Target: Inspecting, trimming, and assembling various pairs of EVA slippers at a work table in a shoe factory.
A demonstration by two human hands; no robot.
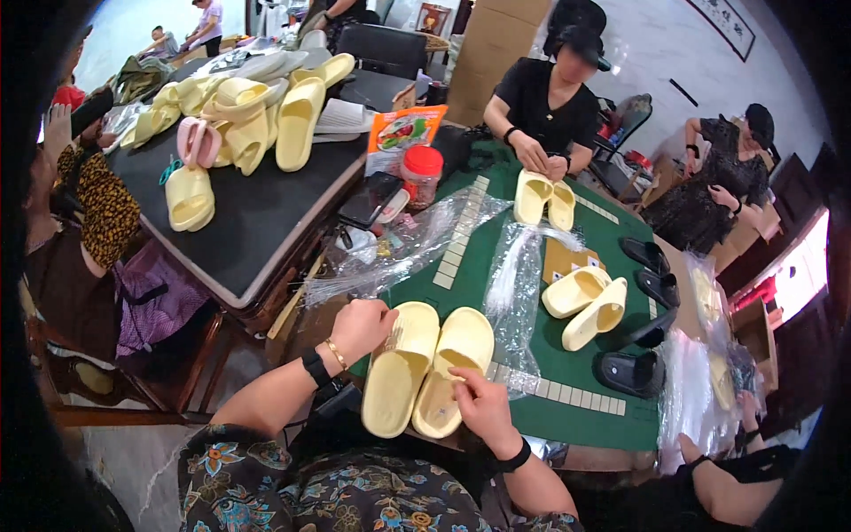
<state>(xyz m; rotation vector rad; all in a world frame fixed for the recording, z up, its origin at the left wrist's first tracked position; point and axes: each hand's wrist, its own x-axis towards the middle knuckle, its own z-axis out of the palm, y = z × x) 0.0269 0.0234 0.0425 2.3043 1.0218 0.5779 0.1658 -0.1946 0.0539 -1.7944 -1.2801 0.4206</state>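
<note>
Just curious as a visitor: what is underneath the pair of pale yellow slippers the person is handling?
The pale yellow slippers lie side by side on a green table mat, near its edge. The left hand and right hand touch them. What lies directly beneath the soles is covered.

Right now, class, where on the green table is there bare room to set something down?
Bare green lies between the pale yellow pair under both hands, the loose yellow slippers and the tile row. Crowded: the plastic bags and black slippers.
</note>
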